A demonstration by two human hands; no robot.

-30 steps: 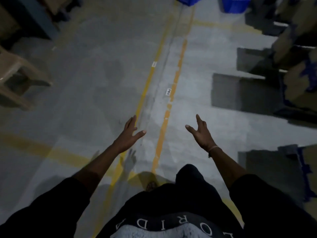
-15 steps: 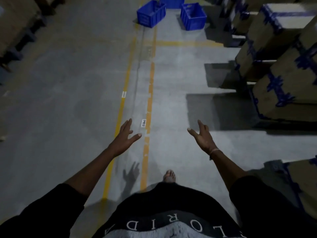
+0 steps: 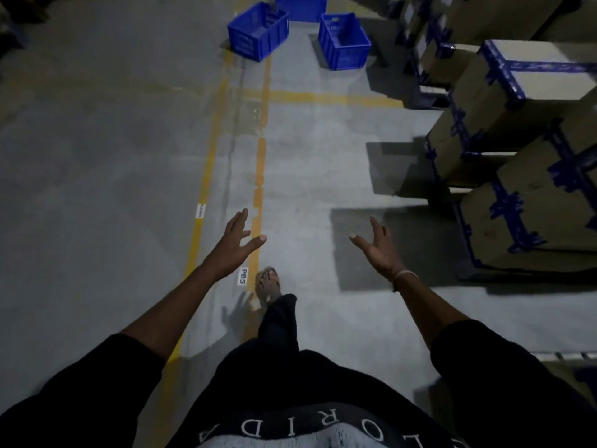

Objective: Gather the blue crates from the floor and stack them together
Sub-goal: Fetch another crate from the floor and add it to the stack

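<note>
From the head view, three blue crates [image 3: 258, 32] sit loosely grouped on the floor [image 3: 113, 156] at the far end of the yellow floor line [image 3: 260, 176], well apart from the person. The left hand [image 3: 234, 245] and right hand [image 3: 379, 247] are both released and empty, fingers spread, held forward either side of that line, probably readying to take a crate on arrival.

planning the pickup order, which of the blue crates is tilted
The left crate, leaning with one edge raised; the right crate sits flat and the middle crate looks level.

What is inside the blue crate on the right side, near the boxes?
The right blue crate looks empty: only its blue inner walls show. Its near wall covers part of the bottom, so that part stays unseen.
</note>
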